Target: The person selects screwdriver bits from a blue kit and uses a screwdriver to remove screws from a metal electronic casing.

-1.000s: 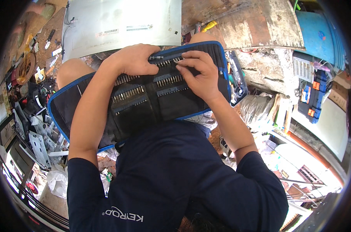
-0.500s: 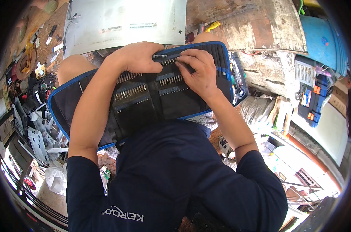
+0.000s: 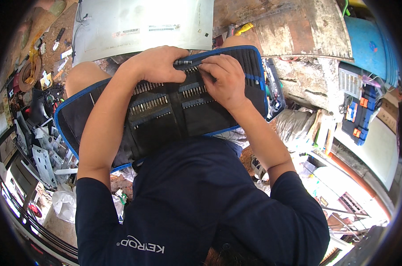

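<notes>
A black fabric tool case [image 3: 156, 133] with blue edging lies unfolded across my lap, with rows of small metal screwdriver bits [image 3: 148, 105] in its holders. My left hand [image 3: 159, 65] grips the case's upper edge, its thumb resting over the front and other fingers hidden behind. A dark ribbed cylindrical piece [image 3: 182, 63] shows in the gap between that thumb and forefinger. At the upper right row, my right hand [image 3: 225, 82] has thumb and fingers pinched at the end of the bits. What sits in the pinch is mostly covered, apparently one screwdriver bit.
Beyond the case stands a large pale metal panel [image 3: 143, 31] with cables at its left. A worn wooden board [image 3: 294, 31] and a blue drum [image 3: 369, 48] are at the far right. Scrap metal parts [image 3: 43, 162] crowd the left. A blue-and-orange case [image 3: 362, 115] lies right.
My right hand has shifted slightly left and its fingers have curled inward at the bit row. My left hand and the case have barely moved.
</notes>
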A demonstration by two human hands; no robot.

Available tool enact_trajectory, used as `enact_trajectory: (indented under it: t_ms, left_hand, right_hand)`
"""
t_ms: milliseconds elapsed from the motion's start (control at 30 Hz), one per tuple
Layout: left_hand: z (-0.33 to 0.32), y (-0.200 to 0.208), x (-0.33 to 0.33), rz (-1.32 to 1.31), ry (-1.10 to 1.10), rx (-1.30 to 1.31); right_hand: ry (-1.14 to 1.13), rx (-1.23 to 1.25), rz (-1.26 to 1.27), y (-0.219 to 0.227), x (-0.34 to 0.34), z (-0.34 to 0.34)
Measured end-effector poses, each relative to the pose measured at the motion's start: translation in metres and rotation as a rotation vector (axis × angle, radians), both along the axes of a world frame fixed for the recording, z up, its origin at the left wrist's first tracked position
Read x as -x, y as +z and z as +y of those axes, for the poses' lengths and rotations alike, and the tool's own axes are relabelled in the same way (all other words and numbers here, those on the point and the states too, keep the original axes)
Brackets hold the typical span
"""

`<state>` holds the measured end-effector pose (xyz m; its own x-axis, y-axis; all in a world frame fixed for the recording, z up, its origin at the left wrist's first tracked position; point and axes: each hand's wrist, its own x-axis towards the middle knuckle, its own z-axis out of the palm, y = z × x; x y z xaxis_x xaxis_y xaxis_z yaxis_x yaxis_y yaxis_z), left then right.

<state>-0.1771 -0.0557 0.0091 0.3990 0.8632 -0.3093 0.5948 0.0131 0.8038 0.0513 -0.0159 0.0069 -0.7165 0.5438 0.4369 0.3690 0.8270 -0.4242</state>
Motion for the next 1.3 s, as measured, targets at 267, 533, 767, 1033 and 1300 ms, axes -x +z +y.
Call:
enact_trajectory:
  t_ms: [267,533,767,1033,1300]
  left_hand:
    - [-0.003,0.004,-0.003,0.048,0.005,-0.026]
    - [-0.004,0.006,-0.001,0.024,-0.016,-0.03]
    - [-0.004,-0.004,0.0,-0.001,0.007,-0.101]
    - [-0.004,-0.012,0.0,0.009,0.025,-0.083]
    - [-0.008,-0.001,-0.006,0.087,0.032,0.013]
  right_hand:
    - [0.041,0.101,-0.138,0.01,-0.002,0.012]
    - [0.02,0.087,-0.094,0.008,-0.006,0.006]
    - [-0.043,0.107,-0.064,0.017,-0.021,0.006]
    - [0.072,0.124,-0.294,0.025,-0.055,0.002]
    - [0.066,0.078,-0.313,0.026,-0.053,0.002]
